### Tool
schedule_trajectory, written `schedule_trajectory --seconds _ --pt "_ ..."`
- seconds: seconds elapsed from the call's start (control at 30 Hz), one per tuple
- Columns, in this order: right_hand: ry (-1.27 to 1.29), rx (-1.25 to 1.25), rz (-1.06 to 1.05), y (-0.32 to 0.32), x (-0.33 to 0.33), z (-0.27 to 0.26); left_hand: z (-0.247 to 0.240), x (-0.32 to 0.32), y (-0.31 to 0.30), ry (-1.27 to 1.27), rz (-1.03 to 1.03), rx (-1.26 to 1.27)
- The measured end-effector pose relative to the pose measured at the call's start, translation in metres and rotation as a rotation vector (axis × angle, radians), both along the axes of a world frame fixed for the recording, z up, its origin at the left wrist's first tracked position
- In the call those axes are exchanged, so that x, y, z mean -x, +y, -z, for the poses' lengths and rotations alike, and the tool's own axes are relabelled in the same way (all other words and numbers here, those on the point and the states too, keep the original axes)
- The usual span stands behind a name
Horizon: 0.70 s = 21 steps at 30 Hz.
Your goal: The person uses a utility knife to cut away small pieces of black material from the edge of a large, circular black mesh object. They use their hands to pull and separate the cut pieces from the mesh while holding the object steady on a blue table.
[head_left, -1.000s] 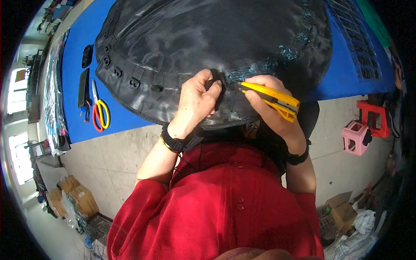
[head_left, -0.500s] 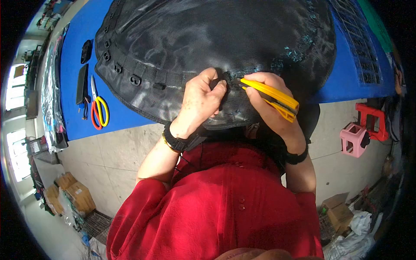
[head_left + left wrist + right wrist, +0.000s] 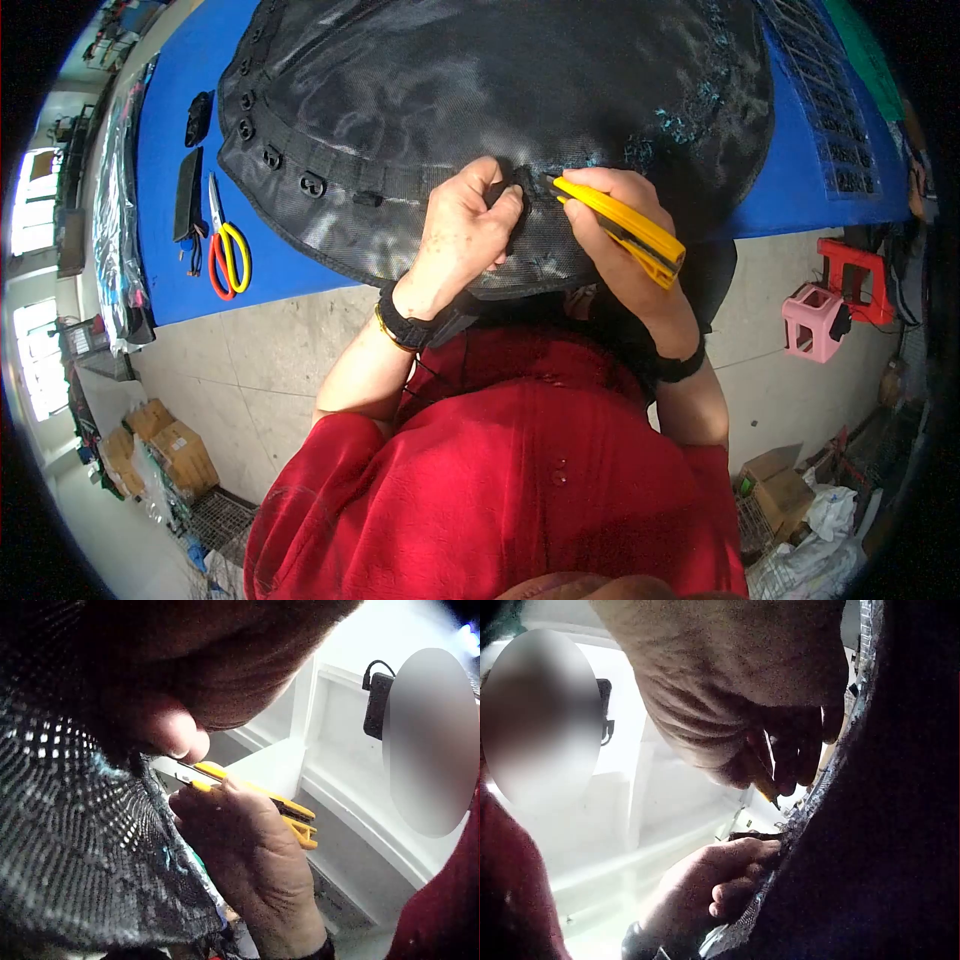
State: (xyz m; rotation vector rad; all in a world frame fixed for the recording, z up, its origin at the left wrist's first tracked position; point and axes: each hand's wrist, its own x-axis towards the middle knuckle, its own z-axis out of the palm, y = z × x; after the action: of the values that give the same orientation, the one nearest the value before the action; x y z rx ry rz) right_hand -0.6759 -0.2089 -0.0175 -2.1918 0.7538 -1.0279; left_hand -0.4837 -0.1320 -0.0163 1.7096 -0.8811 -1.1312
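A large black mesh piece point(image 3: 420, 110) with plastic eyelet fittings point(image 3: 312, 185) along its left edge covers the blue table point(image 3: 170, 240). My left hand point(image 3: 465, 225) pinches the mesh near its front edge, thumb against curled fingers. In my right hand point(image 3: 625, 210) are yellow thread snips point(image 3: 630, 225), gripped with the thumb below and fingers above. Their tips point left, close beside the left fingertips. From the left wrist, the snips point(image 3: 247, 795) show two short blades right by the pinched mesh point(image 3: 112, 802). Teal thread tufts point(image 3: 675, 125) cling to the mesh on the right.
Red-and-yellow-handled scissors point(image 3: 228, 255) and black pouches point(image 3: 188, 195) lie on the left side of the table. Clear-wrapped packs point(image 3: 120, 220) line its left edge; a black grid-like sheet point(image 3: 830, 120) lies right. A pink stool point(image 3: 812, 320) and cardboard boxes point(image 3: 185, 450) stand on the floor.
The snips' tips have shifted slightly left, toward the left fingertips, and their handle end a little lower. The left hand keeps its pinch almost in place.
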Motion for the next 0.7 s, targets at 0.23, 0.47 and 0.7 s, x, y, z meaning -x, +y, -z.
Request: schedule_trajectory --seconds 0.23,0.47,0.7 --pt "-0.081 -0.099 0.099 -0.005 -0.001 0.004 -0.002 -0.001 0.001 -0.020 -0.001 -0.009" --pt "-0.063 -0.064 0.064 -0.001 -0.010 0.005 0.000 0.000 0.001 -0.020 0.001 0.010" --pt "0.005 -0.039 0.052 -0.002 -0.010 0.005 -0.001 0.000 0.001 -0.038 0.004 0.005"
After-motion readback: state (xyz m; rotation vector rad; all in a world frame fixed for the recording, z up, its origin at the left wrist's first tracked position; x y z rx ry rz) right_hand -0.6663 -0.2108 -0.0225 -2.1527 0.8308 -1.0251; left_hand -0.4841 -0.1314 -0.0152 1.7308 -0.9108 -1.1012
